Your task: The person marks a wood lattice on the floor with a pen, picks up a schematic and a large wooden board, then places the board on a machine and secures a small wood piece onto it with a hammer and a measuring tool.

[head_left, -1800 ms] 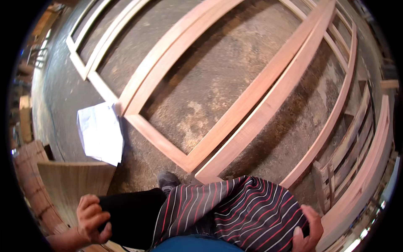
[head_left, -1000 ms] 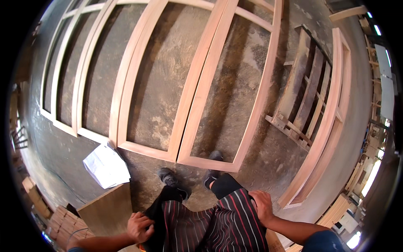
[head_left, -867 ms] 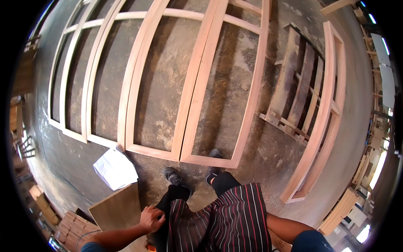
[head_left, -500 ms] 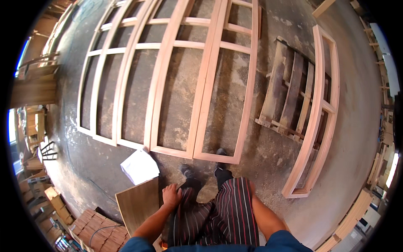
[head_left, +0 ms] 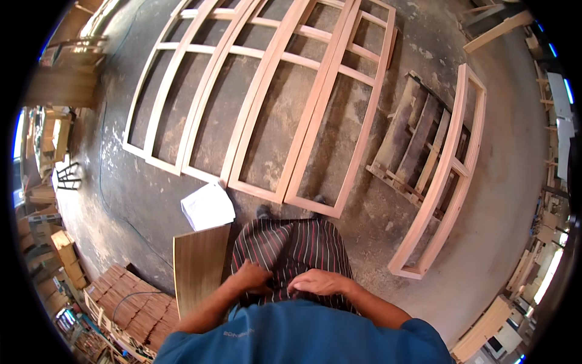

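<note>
Both hands are at the front of my striped shorts [head_left: 292, 239], close together. My left hand [head_left: 251, 278] is curled against the cloth and a little blurred; what its fingers hold, if anything, is hidden. Just to its right, my right hand [head_left: 321, 282] reaches inward, its fingers bent together at the cloth, and I cannot make out anything in them. In front of my feet lies a row of pale wooden frames [head_left: 285, 136] with crossbars, touching neither hand. White paper sheets [head_left: 209, 206] rest by the near edge of the frames.
A brown wooden board [head_left: 202, 258] stands beside my left side. To the right, a slatted pallet [head_left: 418, 139] bears a further wooden frame [head_left: 448, 176]. Stacked reddish-brown wood pieces [head_left: 128, 303] lie at the lower left, and a cable [head_left: 112, 212] crosses the floor.
My left hand has left my left thigh and moved inward. My right hand, hidden earlier beside my right leg, has come to the front of the shorts. My view has shifted; I appear more upright.
</note>
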Demonstrator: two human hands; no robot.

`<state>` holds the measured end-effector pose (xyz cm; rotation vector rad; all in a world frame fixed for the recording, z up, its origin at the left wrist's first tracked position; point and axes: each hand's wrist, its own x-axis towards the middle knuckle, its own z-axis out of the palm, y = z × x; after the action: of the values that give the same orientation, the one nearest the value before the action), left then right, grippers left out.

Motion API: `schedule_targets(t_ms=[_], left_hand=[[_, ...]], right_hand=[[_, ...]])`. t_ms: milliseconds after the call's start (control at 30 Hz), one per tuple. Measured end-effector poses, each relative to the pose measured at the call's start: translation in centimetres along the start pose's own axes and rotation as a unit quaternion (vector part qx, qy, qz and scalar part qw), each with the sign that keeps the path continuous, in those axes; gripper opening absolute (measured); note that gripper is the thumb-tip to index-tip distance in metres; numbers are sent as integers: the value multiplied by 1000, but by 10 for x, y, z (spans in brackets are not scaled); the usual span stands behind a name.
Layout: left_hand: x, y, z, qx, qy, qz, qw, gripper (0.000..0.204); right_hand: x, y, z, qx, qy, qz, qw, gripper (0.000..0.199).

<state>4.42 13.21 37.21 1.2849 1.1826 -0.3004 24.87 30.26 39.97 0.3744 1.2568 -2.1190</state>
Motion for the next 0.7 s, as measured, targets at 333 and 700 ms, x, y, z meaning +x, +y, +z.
schedule_targets(t_ms=[333, 700], left_hand=[[-20, -35, -36, -1, 304, 97, 948, 21], [-3, -24, -198, -97, 393, -2, 915, 19]], right_hand=[[49, -82, 32, -150, 102, -56, 982, 38], [162, -101, -111, -458, -30, 162, 874, 33]])
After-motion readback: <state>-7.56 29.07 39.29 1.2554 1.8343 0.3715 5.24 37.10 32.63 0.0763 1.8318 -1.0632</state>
